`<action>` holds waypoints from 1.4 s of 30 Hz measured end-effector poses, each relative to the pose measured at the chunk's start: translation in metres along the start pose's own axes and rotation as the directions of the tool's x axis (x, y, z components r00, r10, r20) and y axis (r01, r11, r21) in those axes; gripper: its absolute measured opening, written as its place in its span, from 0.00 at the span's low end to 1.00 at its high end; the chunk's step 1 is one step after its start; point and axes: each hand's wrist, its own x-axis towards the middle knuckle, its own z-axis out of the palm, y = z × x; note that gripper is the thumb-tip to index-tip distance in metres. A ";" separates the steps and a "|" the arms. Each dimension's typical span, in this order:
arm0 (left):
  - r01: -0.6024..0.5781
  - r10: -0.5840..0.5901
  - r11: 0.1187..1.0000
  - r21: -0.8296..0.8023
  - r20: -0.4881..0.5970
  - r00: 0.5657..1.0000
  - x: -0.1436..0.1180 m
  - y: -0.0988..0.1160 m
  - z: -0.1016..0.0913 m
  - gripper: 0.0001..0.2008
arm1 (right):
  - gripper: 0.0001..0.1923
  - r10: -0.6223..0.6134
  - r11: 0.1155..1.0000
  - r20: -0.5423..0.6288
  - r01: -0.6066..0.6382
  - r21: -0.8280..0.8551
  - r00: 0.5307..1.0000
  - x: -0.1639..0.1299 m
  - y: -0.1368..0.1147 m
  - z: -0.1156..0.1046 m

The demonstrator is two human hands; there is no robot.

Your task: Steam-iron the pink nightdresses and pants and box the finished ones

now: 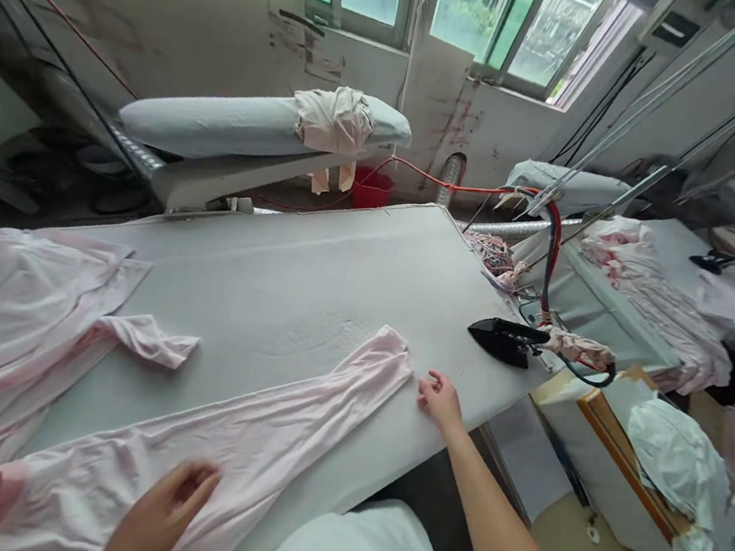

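A pale pink garment (270, 431) lies in loose creases across the ironing table, one long tapering part stretching toward the right. Over its lower part is my left hand (160, 511), fingers loosely curled with a gap to the thumb and nothing visible in it; whether it touches the cloth I cannot tell. Just right of the garment's narrow end, my right hand (440, 401) is held with fingers partly bent and apart, holding nothing. A black iron (505, 341) rests farther right on the table, its cloth-wrapped handle end (580, 347) toward the table's edge.
More pink fabric (15, 299) covers the left of the pale table (258, 278). Behind it stands a padded pressing arm (218, 122) with a beige cloth (335, 119) wrapped on it. Hoses (552, 256) run to the iron. A box (614, 465) stands at the right.
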 end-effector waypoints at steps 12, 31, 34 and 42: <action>-0.191 0.182 0.980 0.062 0.126 0.975 -0.007 0.149 0.084 0.18 | 0.18 -0.131 0.962 0.292 0.193 -0.194 0.947 0.070 -0.073 0.019; -0.068 0.059 0.996 0.054 0.145 0.988 -0.027 0.075 0.054 0.21 | 0.14 0.008 0.986 0.128 -0.029 0.166 0.992 0.025 -0.034 0.036; -0.018 0.004 0.996 0.091 0.150 0.989 -0.012 0.089 0.061 0.20 | 0.18 -0.266 0.961 0.209 0.277 -0.026 0.941 0.012 -0.033 0.062; 0.075 -0.100 0.993 0.087 0.331 0.938 0.029 0.126 0.059 0.19 | 0.13 -0.287 0.789 0.503 0.499 -0.359 0.815 0.021 -0.057 0.040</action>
